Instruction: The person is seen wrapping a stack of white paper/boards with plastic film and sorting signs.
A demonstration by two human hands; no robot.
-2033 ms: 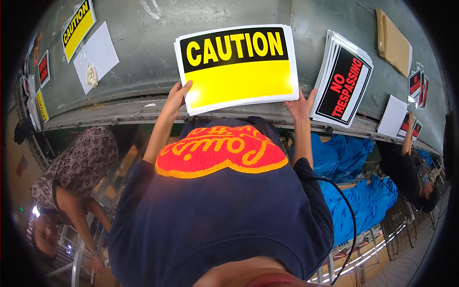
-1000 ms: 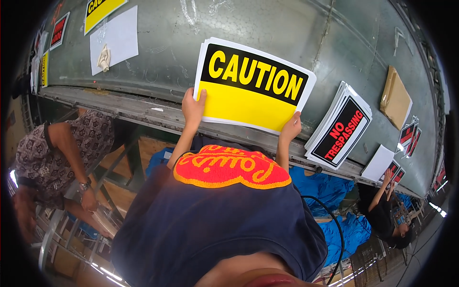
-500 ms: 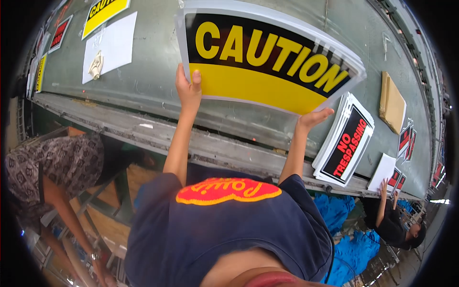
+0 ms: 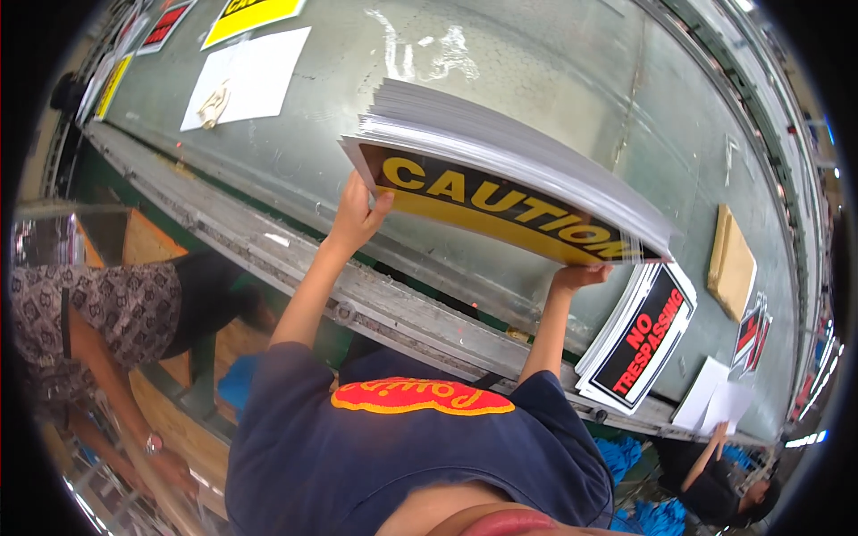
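A thick stack of black-and-yellow signs [image 4: 483, 219] stands tilted between my hands above the metal table, its white sheet edges fanned along the top. My left hand [image 4: 359, 216] grips its lower left corner, thumb on the printed face. Under the lower right corner, my right hand [image 4: 579, 275] is closed on the edge; its fingers are partly hidden. Just right of that hand lies a pile of black signs with red lettering and white borders [image 4: 642, 338].
The grey metal table [image 4: 536, 54] has a raised rail [image 4: 295, 250] along its near side. A tan cardboard block [image 4: 733, 263] lies at right; a white sheet [image 4: 264, 76] with a crumpled cloth-like thing [image 4: 214, 105] at left. People stand at left [image 4: 98, 313] and far right [image 4: 706, 487].
The sign stack has come lower and nearer, its top tipping so the sheet edges show. Both hands moved down with it, and my right fingers went from stretched out to curled.
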